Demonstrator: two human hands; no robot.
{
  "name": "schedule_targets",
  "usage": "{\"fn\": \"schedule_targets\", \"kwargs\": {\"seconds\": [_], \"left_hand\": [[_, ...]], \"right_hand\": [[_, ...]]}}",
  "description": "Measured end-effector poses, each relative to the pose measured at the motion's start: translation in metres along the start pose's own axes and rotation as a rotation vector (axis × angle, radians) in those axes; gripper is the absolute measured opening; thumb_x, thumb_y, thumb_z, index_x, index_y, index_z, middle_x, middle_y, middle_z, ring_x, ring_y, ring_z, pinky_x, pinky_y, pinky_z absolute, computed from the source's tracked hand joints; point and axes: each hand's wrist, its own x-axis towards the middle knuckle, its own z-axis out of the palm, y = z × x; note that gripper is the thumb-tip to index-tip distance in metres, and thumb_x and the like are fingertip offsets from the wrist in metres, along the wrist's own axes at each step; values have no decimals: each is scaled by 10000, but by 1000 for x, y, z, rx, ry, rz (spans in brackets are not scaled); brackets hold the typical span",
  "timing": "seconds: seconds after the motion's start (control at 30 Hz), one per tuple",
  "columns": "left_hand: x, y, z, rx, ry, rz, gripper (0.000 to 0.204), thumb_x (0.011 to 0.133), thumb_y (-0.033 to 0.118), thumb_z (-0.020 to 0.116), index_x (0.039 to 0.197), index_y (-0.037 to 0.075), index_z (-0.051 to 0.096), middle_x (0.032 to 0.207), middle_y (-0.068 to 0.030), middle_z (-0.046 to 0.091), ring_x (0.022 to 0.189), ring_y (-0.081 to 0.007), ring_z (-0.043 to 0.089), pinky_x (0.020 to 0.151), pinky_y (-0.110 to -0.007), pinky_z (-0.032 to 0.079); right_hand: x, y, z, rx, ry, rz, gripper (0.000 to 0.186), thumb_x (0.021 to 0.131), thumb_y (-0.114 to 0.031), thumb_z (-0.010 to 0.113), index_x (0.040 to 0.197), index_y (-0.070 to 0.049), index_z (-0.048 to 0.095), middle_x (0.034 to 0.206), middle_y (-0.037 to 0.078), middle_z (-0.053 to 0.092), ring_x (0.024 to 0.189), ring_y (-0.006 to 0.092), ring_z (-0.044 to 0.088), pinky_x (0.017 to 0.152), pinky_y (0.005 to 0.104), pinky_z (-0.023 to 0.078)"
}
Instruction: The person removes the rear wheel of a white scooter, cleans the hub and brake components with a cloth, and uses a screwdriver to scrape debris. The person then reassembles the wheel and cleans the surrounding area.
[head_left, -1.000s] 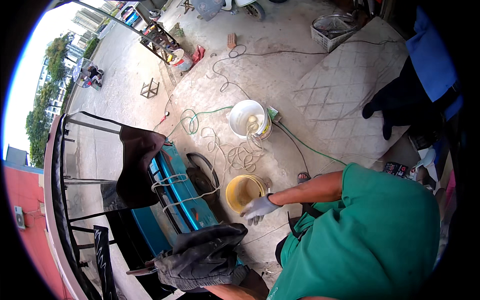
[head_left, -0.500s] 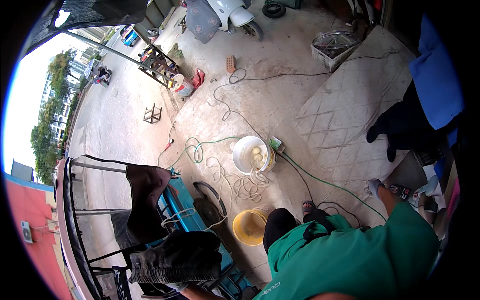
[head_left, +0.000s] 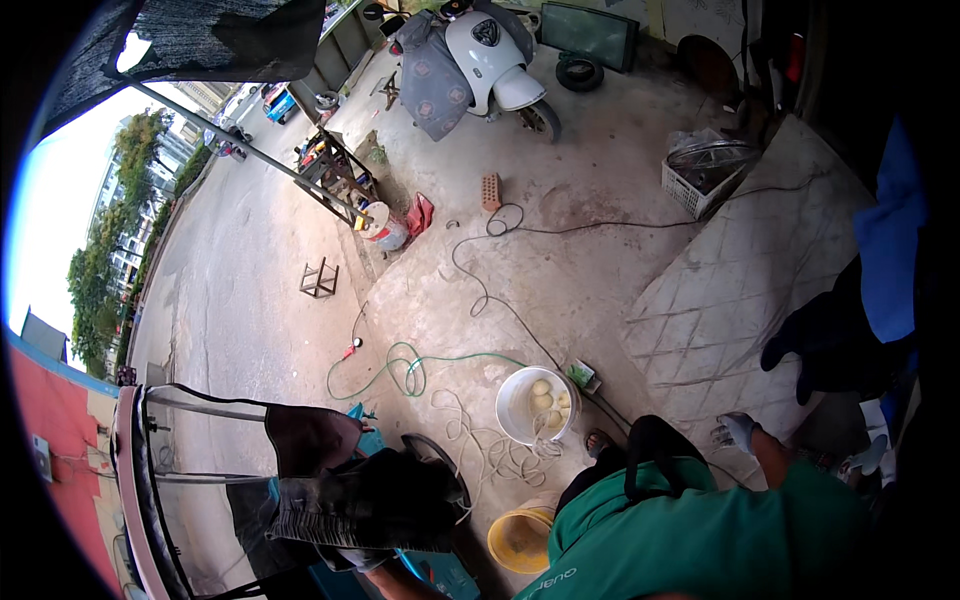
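Gloves on both hands: left hand [head_left: 365, 505] in heavy dark glove, closed over dark metal frame [head_left: 200, 470] at near left; right hand [head_left: 738, 432] loosely open, empty, far right. Best to keep firm grip, steady footing near yellow bucket [head_left: 520, 540].

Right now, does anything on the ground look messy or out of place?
Yes. A green hose and a pale cord lie in loose tangles on the concrete beside the white bucket, and a dark cable snakes across the open floor, which could trip someone.
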Motion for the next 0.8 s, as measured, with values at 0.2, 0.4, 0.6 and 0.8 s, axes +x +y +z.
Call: {"fn": "schedule_targets", "kwargs": {"seconds": [0.2,0.4,0.6,0.8], "left_hand": [[70,-2,85,-20,-28,18,365,934,318,694,1172,50,624,1091,-109,666,984,-271,636,869,-391,536],[114,-20,179,35,25,-14,378,936,328,693,1186,54,620,1099,-106,665,988,-267,635,871,-387,537],[165,-27,313,98,97,-46,390,937,337,691,1199,58,617,1107,-103,665,992,-263,635,872,-383,538],[216,-14,412,160,131,-88,402,939,347,690,1213,62,613,1115,-100,664,996,-259,635,874,-379,539]], "right_hand": [[17,-40,-13,-63,60,80,332,1022,-253,460,1242,-23,553,1074,183,730,762,291,714,626,391,564],[39,-99,-27,-460,-27,97,297,1019,-236,455,1167,-18,592,1059,182,735,740,304,712,609,391,573],[149,-247,-42,-244,170,321,337,1017,-275,470,1213,-24,583,1043,183,736,739,318,707,617,427,565],[216,-485,-41,-203,160,123,315,1026,-269,474,1238,-53,562,1069,175,722,712,268,683,604,408,540]]}}
